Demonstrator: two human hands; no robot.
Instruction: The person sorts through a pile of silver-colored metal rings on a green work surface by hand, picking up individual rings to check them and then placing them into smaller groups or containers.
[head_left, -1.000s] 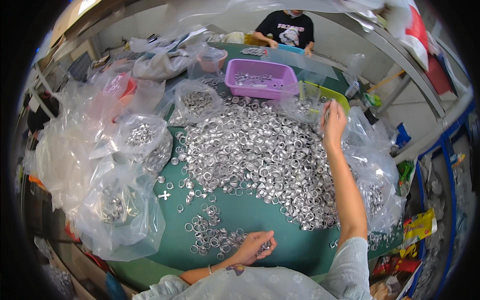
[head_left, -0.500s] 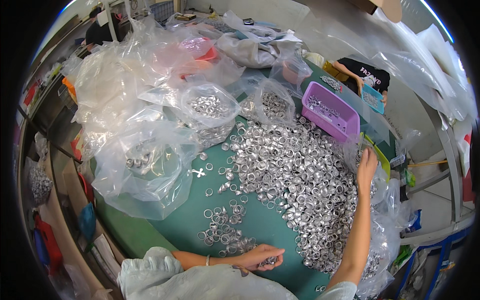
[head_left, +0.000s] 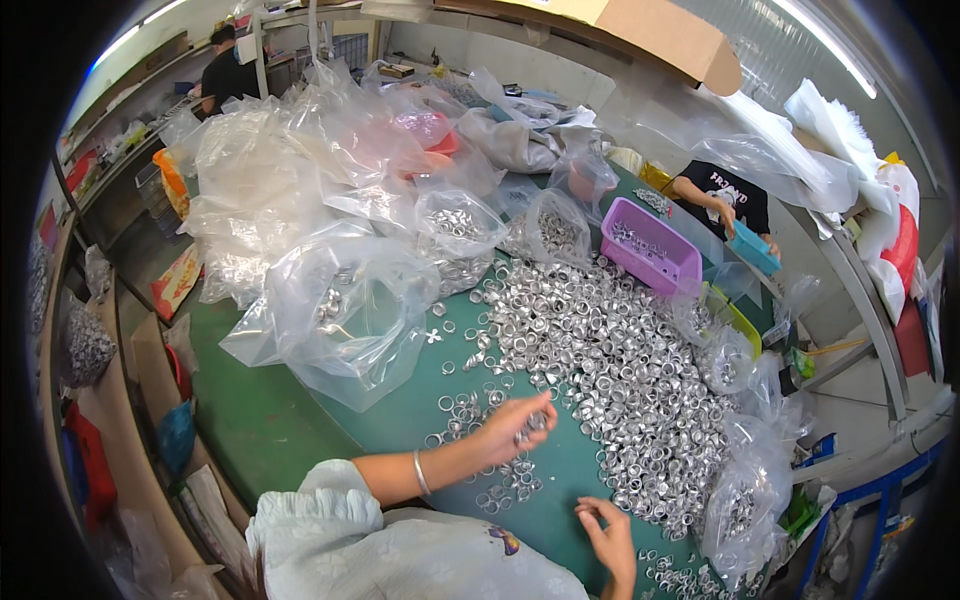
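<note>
My left hand [head_left: 512, 432], a bangle [head_left: 421, 473] at its wrist, is curled around several silver-coloured metal rings [head_left: 533, 424]. It hovers over a small loose group of rings [head_left: 515, 485] on the green tabletop [head_left: 400, 425]. Lower and to the right, my right hand [head_left: 607, 535] has its thumb and fingers apart, and I see nothing in it. It is close to the lower left side of a large heap of metal rings [head_left: 640, 400]. A cross-shaped metal piece [head_left: 433, 336] lies left of the heap with a few single rings.
Clear plastic bags with rings [head_left: 350, 310] crowd the left and back. A purple basket [head_left: 652, 250] holding rings stands behind the heap, near a yellow-green tray [head_left: 735, 318]. Opposite, a person [head_left: 725, 200] holds a blue basket [head_left: 752, 248]. More bags [head_left: 750, 500] line the right edge.
My right hand has come back from beside the yellow-green tray to the near edge. My left hand has risen and moved forward over the small group, still holding rings. The view has shifted.
</note>
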